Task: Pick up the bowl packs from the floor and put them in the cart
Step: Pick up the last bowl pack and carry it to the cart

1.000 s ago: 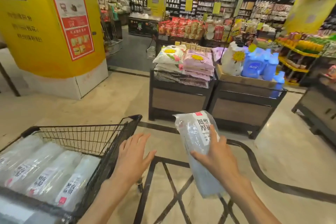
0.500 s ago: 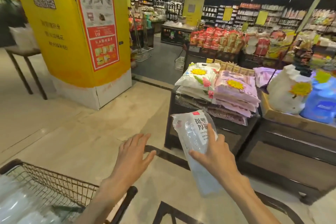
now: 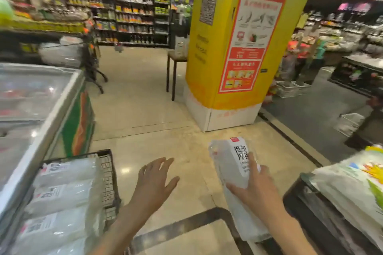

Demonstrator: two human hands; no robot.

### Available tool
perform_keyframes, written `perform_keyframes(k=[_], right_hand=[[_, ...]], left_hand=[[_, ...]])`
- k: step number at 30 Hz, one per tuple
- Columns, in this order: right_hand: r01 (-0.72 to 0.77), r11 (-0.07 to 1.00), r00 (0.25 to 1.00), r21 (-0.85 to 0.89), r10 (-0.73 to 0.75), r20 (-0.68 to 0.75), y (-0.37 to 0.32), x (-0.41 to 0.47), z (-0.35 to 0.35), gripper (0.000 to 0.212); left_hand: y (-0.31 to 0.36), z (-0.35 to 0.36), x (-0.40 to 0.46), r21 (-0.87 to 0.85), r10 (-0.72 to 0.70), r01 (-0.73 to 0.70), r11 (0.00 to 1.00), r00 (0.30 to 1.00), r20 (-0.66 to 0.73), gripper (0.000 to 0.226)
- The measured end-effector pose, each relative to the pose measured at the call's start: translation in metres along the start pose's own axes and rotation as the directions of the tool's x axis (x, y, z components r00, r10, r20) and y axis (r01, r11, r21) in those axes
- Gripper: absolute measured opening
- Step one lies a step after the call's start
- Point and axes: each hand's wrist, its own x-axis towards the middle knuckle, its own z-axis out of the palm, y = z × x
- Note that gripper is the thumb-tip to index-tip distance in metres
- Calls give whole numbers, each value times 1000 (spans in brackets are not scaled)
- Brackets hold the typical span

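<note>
My right hand (image 3: 256, 189) grips a clear plastic bowl pack (image 3: 232, 165) with a white label, held upright at the lower right of centre. My left hand (image 3: 154, 182) hovers over the floor with its fingers spread, holding nothing. The black wire cart (image 3: 107, 174) stands at the lower left, to the left of my left hand. Several bowl packs (image 3: 62, 203) lie side by side inside it.
A chest freezer (image 3: 39, 97) runs along the left, right beside the cart. A yellow pillar (image 3: 234, 47) with a red poster rises ahead. A display stand with bagged goods (image 3: 352, 188) sits at the right. A small table (image 3: 176, 62) stands behind the pillar.
The view has swung left: the display stands slid to the right edge, and the pillar, freezer and cart came into view. My right hand still holds the pack; my left hand stays spread.
</note>
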Motion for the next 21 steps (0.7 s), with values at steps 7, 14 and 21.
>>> perform_keyframes(k=[7, 14, 21], right_hand=[[379, 925, 922, 20, -380, 80, -105, 130, 52, 118], [682, 725, 700, 96, -684, 205, -243, 193, 117, 120], [881, 444, 385, 162, -873, 301, -375, 199, 173, 122]], left_hand=[[-81, -15, 41, 34, -324, 332, 943, 934, -152, 80], [-149, -42, 20, -18, -593, 618, 786, 746, -303, 65], [-198, -62, -45, -87, -802, 844, 529, 464, -377, 69]])
